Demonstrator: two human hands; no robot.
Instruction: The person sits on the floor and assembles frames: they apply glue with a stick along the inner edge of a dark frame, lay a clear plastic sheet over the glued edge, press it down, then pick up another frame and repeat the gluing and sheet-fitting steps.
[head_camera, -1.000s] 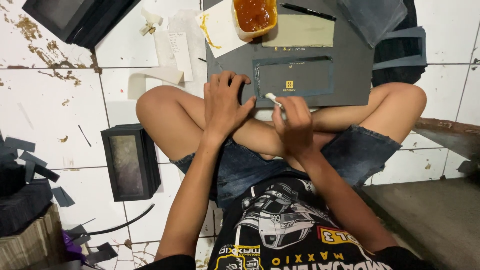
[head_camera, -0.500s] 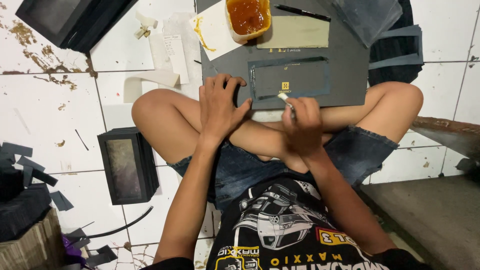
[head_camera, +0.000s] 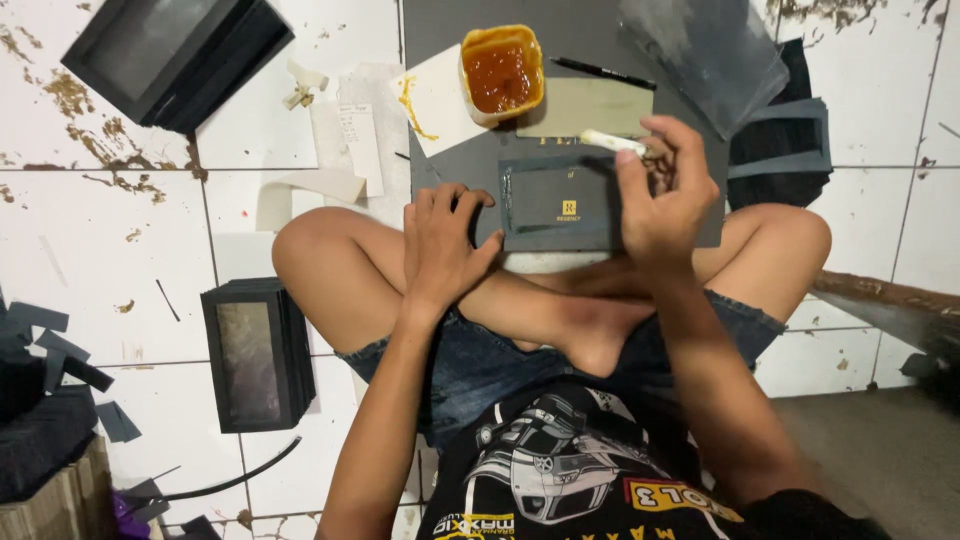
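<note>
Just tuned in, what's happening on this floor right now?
A person sits cross-legged on a white tiled floor with a dark board across the shins. The left hand presses on the edge of a dark grey card piece lying on the board. The right hand holds a small white stick above the card's right end. An open tub of amber glue stands just beyond, and finished black boxes sit to the left.
</note>
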